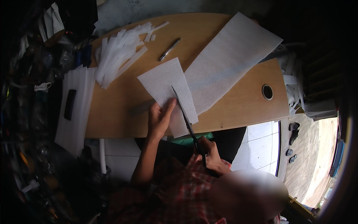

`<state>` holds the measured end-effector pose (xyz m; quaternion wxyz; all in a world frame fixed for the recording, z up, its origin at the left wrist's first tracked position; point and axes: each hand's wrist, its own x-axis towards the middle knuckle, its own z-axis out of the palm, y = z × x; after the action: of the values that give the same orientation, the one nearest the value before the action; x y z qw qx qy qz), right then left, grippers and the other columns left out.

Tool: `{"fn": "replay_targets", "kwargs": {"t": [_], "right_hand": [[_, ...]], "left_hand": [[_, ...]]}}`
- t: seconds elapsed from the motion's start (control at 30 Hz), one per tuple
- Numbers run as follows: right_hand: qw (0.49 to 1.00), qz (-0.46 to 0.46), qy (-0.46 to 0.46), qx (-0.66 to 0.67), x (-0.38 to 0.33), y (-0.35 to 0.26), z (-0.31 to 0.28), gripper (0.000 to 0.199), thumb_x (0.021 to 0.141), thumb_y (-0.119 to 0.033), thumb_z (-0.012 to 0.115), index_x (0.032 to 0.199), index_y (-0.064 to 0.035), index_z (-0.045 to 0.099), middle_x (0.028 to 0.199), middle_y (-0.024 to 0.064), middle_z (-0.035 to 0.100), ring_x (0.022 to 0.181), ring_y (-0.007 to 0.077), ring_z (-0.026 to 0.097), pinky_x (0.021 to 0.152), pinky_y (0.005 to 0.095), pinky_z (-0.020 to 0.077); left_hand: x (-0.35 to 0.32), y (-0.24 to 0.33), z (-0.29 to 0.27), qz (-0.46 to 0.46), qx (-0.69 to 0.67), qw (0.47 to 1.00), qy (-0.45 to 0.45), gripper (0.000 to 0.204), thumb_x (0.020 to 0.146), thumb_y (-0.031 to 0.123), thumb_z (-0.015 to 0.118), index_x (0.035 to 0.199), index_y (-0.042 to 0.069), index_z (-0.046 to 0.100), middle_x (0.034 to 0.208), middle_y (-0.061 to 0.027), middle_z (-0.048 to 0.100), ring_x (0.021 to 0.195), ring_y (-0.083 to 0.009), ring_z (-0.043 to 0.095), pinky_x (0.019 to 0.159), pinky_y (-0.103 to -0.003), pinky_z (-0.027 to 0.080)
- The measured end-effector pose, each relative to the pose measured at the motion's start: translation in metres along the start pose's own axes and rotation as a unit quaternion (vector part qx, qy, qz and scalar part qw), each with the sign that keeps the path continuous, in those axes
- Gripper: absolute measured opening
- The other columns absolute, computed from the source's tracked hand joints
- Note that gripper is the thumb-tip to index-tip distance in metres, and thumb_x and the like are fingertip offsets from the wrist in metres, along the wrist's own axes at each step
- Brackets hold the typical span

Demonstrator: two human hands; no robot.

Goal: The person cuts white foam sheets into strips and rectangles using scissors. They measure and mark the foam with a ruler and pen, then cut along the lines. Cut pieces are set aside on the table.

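My left hand (160, 116) is closed on a small piece of white foam sheet (164, 80), thumb on top and fingers hidden beneath. The piece hangs partly over the near edge of the table, with a slit running up from its near side. In my right hand (210, 154) is a pair of scissors (185, 115) with dark handles, fingers wrapped round them. The blades lie along the slit, their tip pointing away from me just beyond my left thumb. A larger white foam sheet (235, 59) stretches to the far right, close beside the small piece.
Cut white foam strips (121, 50) lie heaped at the far left of the wooden table (238, 108). A pen (170, 49) rests near the middle. Stacked foam sheets (80, 100) carry a black phone (70, 104) at the left. A round cable hole (267, 92) sits at the right.
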<state>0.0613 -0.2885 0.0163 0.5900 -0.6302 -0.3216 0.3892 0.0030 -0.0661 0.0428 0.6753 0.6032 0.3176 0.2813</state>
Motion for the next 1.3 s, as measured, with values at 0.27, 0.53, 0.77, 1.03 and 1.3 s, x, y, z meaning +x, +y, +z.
{"fn": "replay_targets", "kwargs": {"t": [0.27,0.53,0.77,1.03,1.3], "right_hand": [[0.999,-0.024,0.0,0.025,-0.001,0.002,0.0,0.061,0.066,-0.047,0.087,0.089,0.0008,0.056,0.063,0.006,0.048,0.058,0.0124,0.041,0.053,0.0311,0.0373],[1.0,0.007,-0.006,-0.005,0.002,-0.001,0.0,0.068,0.066,-0.059,0.083,0.088,-0.0004,0.056,0.061,0.005,0.048,0.056,0.0121,0.041,0.052,0.0299,0.0372],[0.999,0.017,-0.018,0.047,0.005,-0.006,0.005,0.074,0.062,-0.069,0.077,0.083,-0.0017,0.054,0.065,-0.001,0.054,0.058,0.0055,0.046,0.051,0.0234,0.0339],[0.997,0.006,-0.017,0.075,0.007,0.003,0.006,0.069,0.067,-0.062,0.08,0.086,-0.0009,0.056,0.061,0.0008,0.05,0.059,0.0081,0.041,0.052,0.0272,0.0364],[1.0,-0.002,-0.006,0.022,0.012,0.008,0.009,0.073,0.066,-0.066,0.078,0.089,0.0,0.056,0.064,0.0036,0.052,0.06,0.0111,0.043,0.054,0.0294,0.0384]], "left_hand": [[-0.01,0.007,0.001,-0.05,0.001,0.998,-0.023,0.028,0.091,0.026,0.069,0.092,-0.002,0.067,0.087,-0.0026,0.065,0.079,-0.0068,0.056,0.071,-0.025,0.045],[0.005,0.018,-0.005,-0.012,0.023,0.999,0.039,0.032,0.091,0.028,0.068,0.088,-0.003,0.066,0.082,-0.0019,0.064,0.074,-0.0073,0.054,0.067,-0.026,0.044],[0.003,0.009,-0.009,0.042,0.005,0.999,0.003,0.026,0.093,0.022,0.067,0.093,-0.004,0.067,0.088,-0.0024,0.067,0.08,-0.0065,0.057,0.07,-0.024,0.045],[0.001,0.0,-0.016,0.027,0.004,0.999,-0.032,0.025,0.093,0.021,0.067,0.098,-0.004,0.068,0.089,-0.0017,0.067,0.08,-0.0056,0.057,0.07,-0.023,0.045],[0.007,0.016,-0.019,-0.009,0.034,0.999,0.022,0.028,0.092,0.023,0.068,0.096,-0.004,0.067,0.09,-0.0015,0.066,0.083,-0.0056,0.056,0.072,-0.024,0.045]]}}
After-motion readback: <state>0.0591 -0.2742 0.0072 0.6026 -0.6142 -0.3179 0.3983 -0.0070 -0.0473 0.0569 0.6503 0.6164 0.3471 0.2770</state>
